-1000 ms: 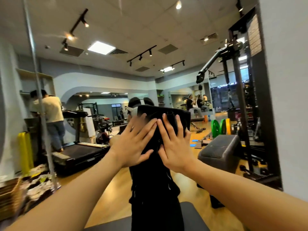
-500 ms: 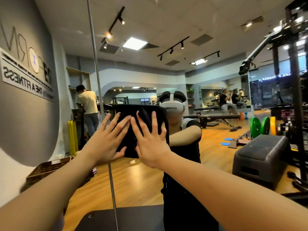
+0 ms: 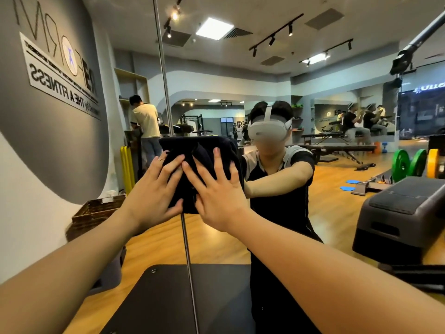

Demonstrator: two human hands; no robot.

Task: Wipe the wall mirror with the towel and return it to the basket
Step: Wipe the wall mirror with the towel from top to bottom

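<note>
Both the left hand [image 3: 154, 191] and the right hand [image 3: 216, 194] lie flat with fingers spread wide, pressing the dark folded towel [image 3: 199, 165] against the wall mirror [image 3: 313, 68]. Nothing grips the cloth, so any easing of pressure could let it slip down the glass and drop. The mirror's vertical seam [image 3: 163, 75] runs right behind the hands and could snag the cloth, while the woven basket [image 3: 96, 213] sits low beside the left forearm, with a dark padded bench [image 3: 168, 297] below the arms.
</note>
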